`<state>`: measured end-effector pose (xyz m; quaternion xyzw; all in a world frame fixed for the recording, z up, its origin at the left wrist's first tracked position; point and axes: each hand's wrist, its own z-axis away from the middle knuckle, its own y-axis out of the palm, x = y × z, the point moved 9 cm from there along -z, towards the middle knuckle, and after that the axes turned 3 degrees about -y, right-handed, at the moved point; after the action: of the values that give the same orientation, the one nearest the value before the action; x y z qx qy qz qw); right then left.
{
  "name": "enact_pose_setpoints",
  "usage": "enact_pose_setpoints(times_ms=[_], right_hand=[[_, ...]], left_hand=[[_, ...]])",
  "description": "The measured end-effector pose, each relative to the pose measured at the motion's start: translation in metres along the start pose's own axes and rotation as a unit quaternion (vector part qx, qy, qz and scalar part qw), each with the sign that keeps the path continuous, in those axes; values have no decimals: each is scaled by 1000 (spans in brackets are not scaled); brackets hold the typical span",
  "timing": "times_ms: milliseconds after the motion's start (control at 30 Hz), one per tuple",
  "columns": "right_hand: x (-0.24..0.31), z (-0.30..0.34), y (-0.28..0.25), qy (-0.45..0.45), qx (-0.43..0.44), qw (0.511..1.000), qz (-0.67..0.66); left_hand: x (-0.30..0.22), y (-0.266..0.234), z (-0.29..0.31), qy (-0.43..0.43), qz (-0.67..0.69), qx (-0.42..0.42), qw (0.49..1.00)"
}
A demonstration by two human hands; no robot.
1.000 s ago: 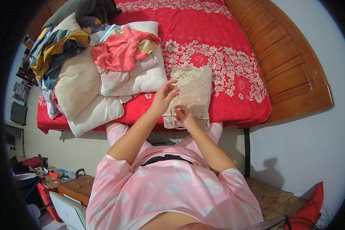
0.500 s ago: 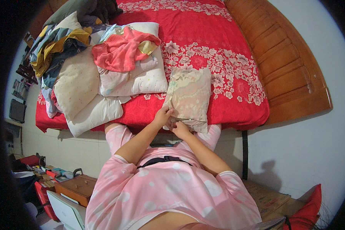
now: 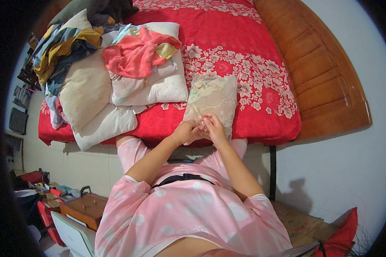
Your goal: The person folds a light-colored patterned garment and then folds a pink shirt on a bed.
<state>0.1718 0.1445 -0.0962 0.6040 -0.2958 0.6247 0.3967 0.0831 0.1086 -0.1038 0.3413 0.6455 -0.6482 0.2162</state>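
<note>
The left hand (image 3: 187, 132) is holding its fingers curled nearly closed, their tips meeting those of the right hand (image 3: 212, 128), which is keeping thumb and fingers bent close together; whether either is gripping anything, one can't tell. Both are sitting over the near part of a cream patterned bundle (image 3: 218, 95), which is lying on the red floral bed cover (image 3: 268, 122), right of a white pillow (image 3: 170, 91).
</note>
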Motion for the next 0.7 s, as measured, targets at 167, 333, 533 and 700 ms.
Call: enact_pose_setpoints(times_ms=[167, 333, 533, 700], right_hand=[[8, 2, 15, -47, 17, 998, 43], [-2, 0, 23, -43, 26, 959, 280], [3, 2, 22, -103, -22, 922, 373], [27, 13, 28, -229, -35, 902, 364]], left_hand=[[44, 4, 4, -156, 165, -6, 974], [22, -23, 6, -102, 161, -73, 979], [39, -32, 11, -145, 147, -101, 973], [43, -25, 11, -171, 171, -92, 966]])
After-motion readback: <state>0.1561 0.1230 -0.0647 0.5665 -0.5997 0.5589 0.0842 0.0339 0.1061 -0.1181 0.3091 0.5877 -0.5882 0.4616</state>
